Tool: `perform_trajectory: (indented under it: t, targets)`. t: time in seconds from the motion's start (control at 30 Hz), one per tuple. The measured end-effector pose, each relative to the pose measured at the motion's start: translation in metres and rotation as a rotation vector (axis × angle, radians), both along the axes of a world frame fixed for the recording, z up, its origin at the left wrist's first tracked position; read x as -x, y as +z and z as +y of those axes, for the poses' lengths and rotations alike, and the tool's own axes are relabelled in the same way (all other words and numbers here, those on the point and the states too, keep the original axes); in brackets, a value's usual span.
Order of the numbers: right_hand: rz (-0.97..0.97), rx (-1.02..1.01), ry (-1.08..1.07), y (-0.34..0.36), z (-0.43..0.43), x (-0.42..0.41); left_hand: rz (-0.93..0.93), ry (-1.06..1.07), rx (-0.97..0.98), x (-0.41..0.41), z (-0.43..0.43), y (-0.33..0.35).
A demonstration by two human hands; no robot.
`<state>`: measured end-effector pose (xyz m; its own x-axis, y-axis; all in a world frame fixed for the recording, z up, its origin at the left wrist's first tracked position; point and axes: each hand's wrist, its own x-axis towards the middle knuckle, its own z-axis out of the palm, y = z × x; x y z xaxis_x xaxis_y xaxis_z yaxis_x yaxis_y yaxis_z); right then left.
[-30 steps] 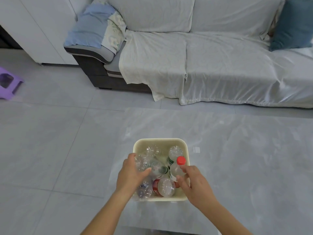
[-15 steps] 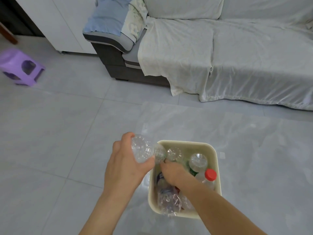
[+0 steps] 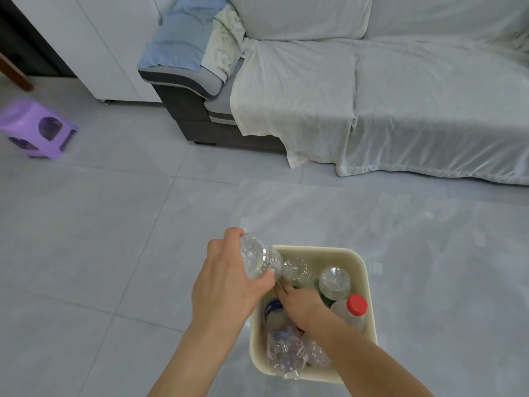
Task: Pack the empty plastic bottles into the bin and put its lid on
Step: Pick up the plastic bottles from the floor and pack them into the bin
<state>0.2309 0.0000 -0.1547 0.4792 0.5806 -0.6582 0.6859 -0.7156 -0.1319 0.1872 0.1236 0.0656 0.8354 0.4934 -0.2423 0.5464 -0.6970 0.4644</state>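
A cream bin [image 3: 367, 285] with rounded corners is seen standing on the grey tiled floor [image 3: 86, 253], open at the top, with no lid on it. It is crowded with empty plastic bottles. A clear bottle [image 3: 259, 260] is gripped by the left hand [image 3: 226, 285], whose fingers are closed around its body; its ribbed base is turned toward the camera above the bin's left rim, and the rest slopes down into the bin. Just beside it, a second clear bottle [image 3: 300, 272] is lodged against the far wall. To its right, a bottle with a green label [image 3: 335, 282] is set upside down, its base facing up. Nearer the right wall, a red-capped bottle [image 3: 353, 310] is stood cap upward. Along the left side lies a bottle with a blue and white label [image 3: 273, 310], and at the near wall a crumpled bottle [image 3: 283, 351] is pressed against the rim, slightly overhanging it, with another crushed clear one [image 3: 316, 356] touching it. The right hand [image 3: 303, 306] is reached down among the bottles in the middle of the bin; its fingers are curled, but whether anything is gripped cannot be told, since the tips are hidden. Well apart from the bin, a sofa [image 3: 400, 96] draped in a pale sheet is seen at the back, and a purple stool [image 3: 37, 127] at the far left.
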Motion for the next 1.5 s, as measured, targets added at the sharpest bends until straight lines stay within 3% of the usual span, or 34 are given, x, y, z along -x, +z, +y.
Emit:
perform_trajectory:
  t: [0.3, 0.67, 0.83, 1.13, 1.27, 1.4, 1.5]
  targets:
    - [0.001, -0.019, 0.034, 0.002, 0.006, -0.004, 0.0, 0.012, -0.04, 0.0, 0.0, -0.009]
    - [-0.107, -0.173, -0.164, 0.051, -0.008, 0.016, 0.04, -0.071, -0.082, -0.008, -0.009, -0.015]
    - [-0.072, -0.193, -0.08, 0.077, -0.041, 0.051, 0.166, -0.142, -0.107, -0.012, -0.021, -0.051]
    - [-0.201, -0.231, -0.013, 0.08, -0.052, 0.063, 0.308, -0.376, -0.263, 0.037, -0.029, -0.144]
    - [-0.202, -0.424, -0.123, 0.109, -0.064, 0.07, 0.071, -0.268, -0.04, 0.054, -0.028, -0.139]
    - [-0.409, -0.773, -0.386, 0.161, -0.108, 0.073, -0.161, -0.043, 0.125, 0.094, -0.028, -0.108]
    - [-0.442, -0.788, -0.579, 0.17, -0.143, 0.08, -0.113, -0.202, 0.132, 0.136, -0.047, -0.109]
